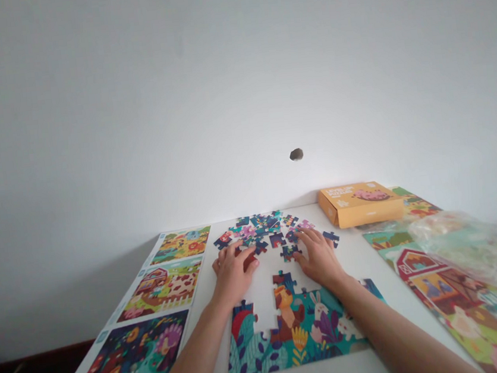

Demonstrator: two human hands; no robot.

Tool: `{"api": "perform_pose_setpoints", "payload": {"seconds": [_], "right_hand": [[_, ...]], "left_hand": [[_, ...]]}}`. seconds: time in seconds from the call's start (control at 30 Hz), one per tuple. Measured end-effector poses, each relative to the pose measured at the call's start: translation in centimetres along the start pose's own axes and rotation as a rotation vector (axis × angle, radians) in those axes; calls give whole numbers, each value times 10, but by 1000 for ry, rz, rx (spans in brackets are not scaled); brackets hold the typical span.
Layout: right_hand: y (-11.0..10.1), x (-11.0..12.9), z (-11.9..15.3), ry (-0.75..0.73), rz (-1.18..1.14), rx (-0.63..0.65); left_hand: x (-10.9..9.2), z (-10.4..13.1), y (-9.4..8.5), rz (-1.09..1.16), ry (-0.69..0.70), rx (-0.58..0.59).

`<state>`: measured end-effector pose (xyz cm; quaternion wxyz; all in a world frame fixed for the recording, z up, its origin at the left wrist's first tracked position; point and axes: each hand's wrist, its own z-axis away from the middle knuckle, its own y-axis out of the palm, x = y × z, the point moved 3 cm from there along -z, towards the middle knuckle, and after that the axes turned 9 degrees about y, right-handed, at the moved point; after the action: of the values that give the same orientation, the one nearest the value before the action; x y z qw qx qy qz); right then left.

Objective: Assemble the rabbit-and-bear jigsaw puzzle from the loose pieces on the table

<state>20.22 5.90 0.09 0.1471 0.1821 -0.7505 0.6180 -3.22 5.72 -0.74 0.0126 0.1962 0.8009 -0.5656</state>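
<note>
A partly joined jigsaw puzzle [309, 329] with a rabbit, a fox-like animal and leaves lies before me, its upper edge uneven. Beyond it is a spread of loose puzzle pieces [262, 225]. My left hand [235, 273] rests at the near left of these pieces, fingers apart, with a reddish patch partly hidden beneath them. On the right side, my right hand [321, 256] reaches over more pieces with its fingers spread. Its thumb is at the edge of a dark puzzle piece [290, 253]; neither hand visibly grips anything.
Along the left edge lies a picture sheet [161, 289] with several scenes. An orange puzzle box [361, 205] stands at the back right by the wall [220, 94]. A farm-scene puzzle [468, 305] lies at the right, partly under a clear plastic bag [475, 244].
</note>
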Motion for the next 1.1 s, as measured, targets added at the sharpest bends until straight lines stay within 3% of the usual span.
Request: {"api": "perform_pose_setpoints", "payload": {"seconds": [0.17,0.33,0.5,0.67,0.9,1.1], "right_hand": [[5,-1,2,9,67,106],[2,5,3,-69,36,110],[0,8,1,-115,-22,112],[6,6,-1,-155,-66,145],[9,7,2,-271,-58,188],[8,12,4,-307,-102,195]], "left_hand": [[12,-3,9,35,27,-57],[17,-5,10,164,83,-130],[15,-6,9,227,97,-131],[9,-4,7,236,147,-93],[-14,3,-4,125,391,69],[-15,3,-2,77,323,85]]}}
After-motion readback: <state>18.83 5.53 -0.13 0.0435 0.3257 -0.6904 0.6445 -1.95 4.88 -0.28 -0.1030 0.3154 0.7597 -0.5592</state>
